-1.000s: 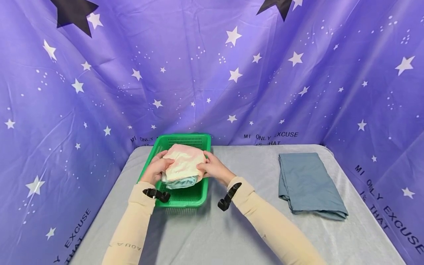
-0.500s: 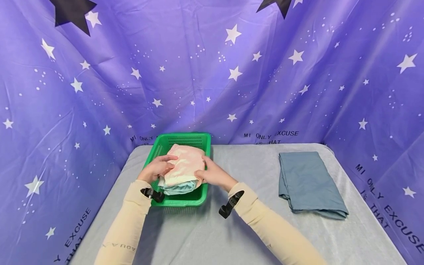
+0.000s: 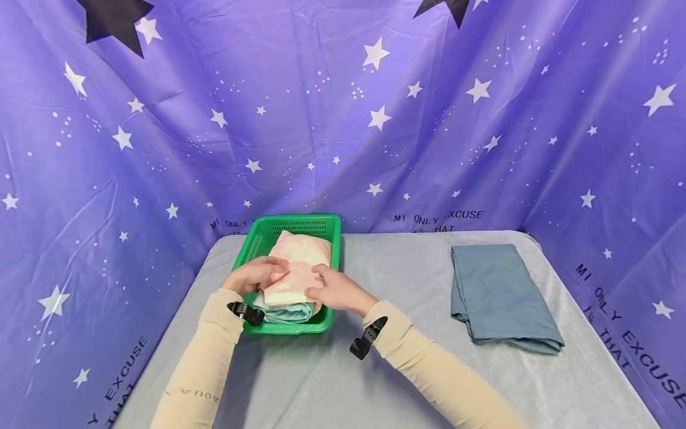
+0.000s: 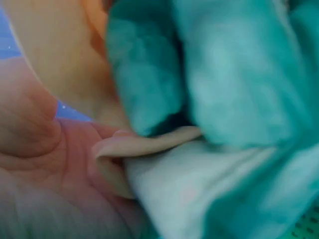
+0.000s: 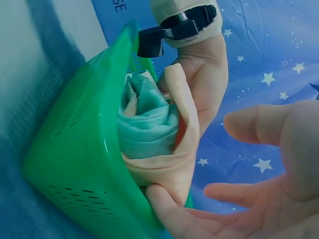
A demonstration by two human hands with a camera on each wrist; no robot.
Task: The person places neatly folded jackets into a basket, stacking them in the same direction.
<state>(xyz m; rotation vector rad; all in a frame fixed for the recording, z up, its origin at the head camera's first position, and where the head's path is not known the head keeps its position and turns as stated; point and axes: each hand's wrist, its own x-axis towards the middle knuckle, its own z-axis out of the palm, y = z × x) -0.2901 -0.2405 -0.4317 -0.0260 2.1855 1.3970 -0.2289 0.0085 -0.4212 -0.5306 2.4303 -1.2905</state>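
fingers [image 5: 232, 194] look loose, not clenched: teal roll [image 3: 288, 313] at six o'clock on the pink bundle [image 3: 300, 247] could unravel imo if one snags a fold. right hand [image 3: 340, 291] touches at four, left hand [image 3: 254, 275] nine, bundle's in the green basket [image 3: 268, 329].

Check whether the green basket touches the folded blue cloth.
Apart: the head view shows grey tabletop plainly between the green basket and the folded blue cloth.

Head view high, facing forward-down; wrist views close, sharing cloth bundle [image 5: 149, 137].
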